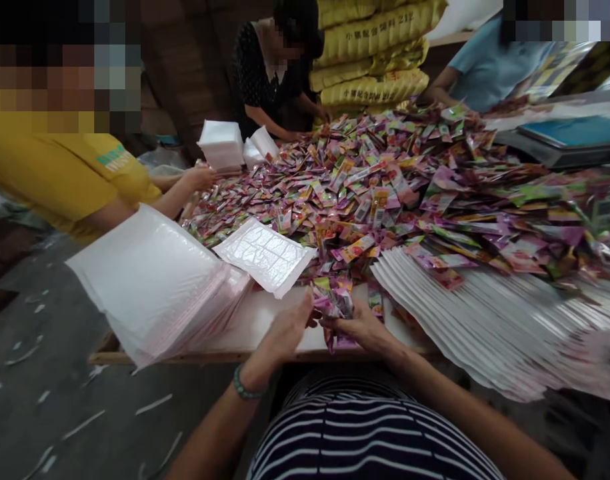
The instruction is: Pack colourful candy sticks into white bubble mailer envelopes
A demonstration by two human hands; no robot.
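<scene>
At the front edge of the table, my right hand [365,328] is closed around a small bunch of shiny snack packets [337,303], purple, green and pink. My left hand [289,327] is against the bunch's left side, its fingers mostly stretched out and some of them hidden. Just beyond my hands lies a single white bubble mailer [265,257], tilted on the edge of a large heap of similar packets [329,180]. To the left leans a thick stack of white bubble mailers [145,267]. A fanned row of white mailers [465,320] spreads out on the right.
Co-workers are around the table: a yellow sleeve [85,173] at left, a person in dark clothing [265,80] opposite, a light blue sleeve [489,67] at right. A blue-topped scale [575,132] stands right. Yellow sacks [369,60] are stacked behind. Paper strips litter the floor.
</scene>
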